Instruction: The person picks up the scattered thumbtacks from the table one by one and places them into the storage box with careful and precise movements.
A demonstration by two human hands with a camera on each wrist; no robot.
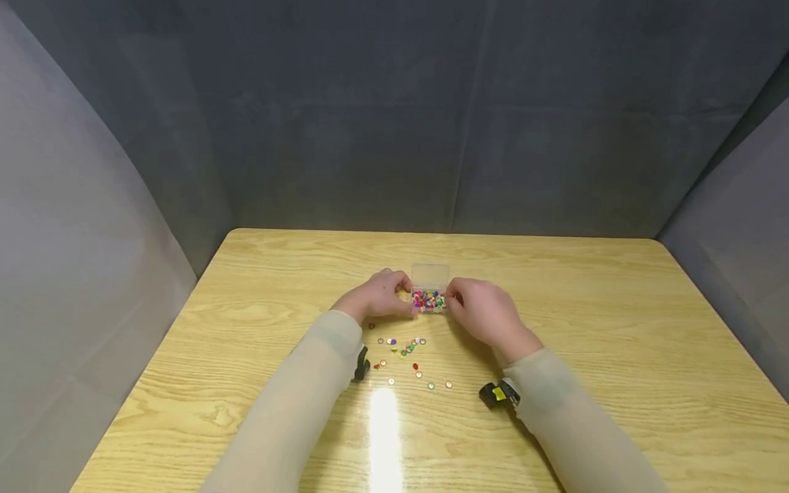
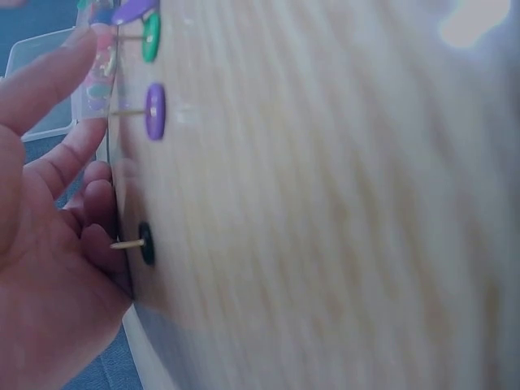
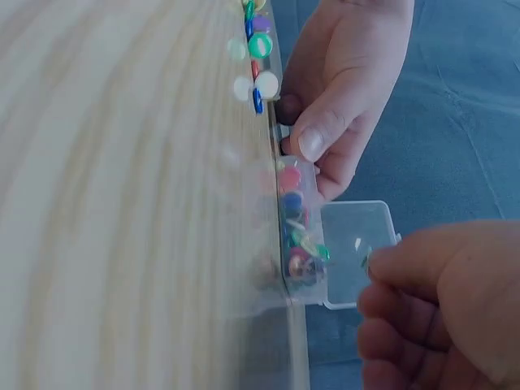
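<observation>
Small clear plastic box full of multicoloured pushpins sits mid-worktop, lid tipped up at the back. Left hand grips the box's left side, fingers curled against it; the left wrist view shows fingertips on the clear wall. Right hand is at the box's right side, fingers curled, touching or just beside it; cannot tell if it pinches a pin. Loose coloured pushpins lie scattered on the light wooden worktop just in front of the box, between the two forearms; a purple pin and a dark pin lie points up near the left hand. Wide bare wood left, right and behind the box, out to the rounded far edge. Grey fabric walls enclose three sides.
</observation>
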